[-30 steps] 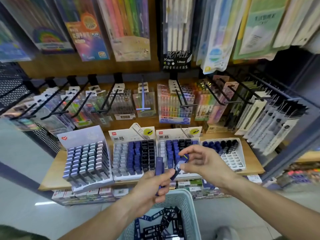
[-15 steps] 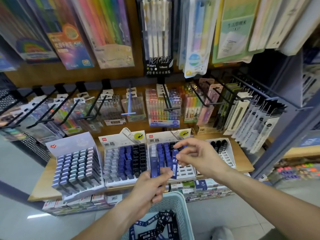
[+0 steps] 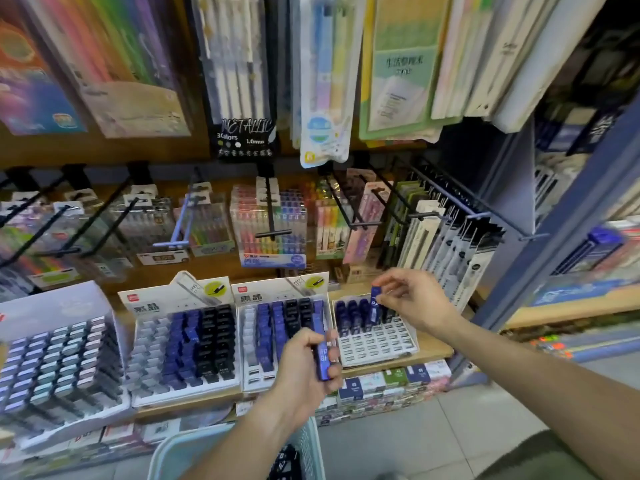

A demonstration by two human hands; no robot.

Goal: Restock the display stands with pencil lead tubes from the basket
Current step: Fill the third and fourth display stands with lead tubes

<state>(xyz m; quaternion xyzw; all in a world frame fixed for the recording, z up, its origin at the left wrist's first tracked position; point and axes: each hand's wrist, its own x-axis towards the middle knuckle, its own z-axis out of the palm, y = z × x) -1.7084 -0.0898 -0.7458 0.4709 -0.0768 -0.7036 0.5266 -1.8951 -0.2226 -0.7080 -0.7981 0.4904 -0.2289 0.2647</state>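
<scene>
Rightward went the right hand (image 3: 412, 299), pinching a blue plastic lead tube (image 3: 375, 304) over the rightmost white display stand (image 3: 377, 344) — left hand (image 3: 304, 368) grips another tube (image 3: 322, 355). Next: slotting it — needs aligning.

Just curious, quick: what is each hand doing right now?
Left hand: grips a blue lead tube.
Right hand: pinches another blue tube above the rightmost stand.

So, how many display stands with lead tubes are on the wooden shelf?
4, in one row: the far-left stand with grey tubes, the second stand, the third stand behind the left hand, and the rightmost stand, mostly empty, below the right hand.
</scene>
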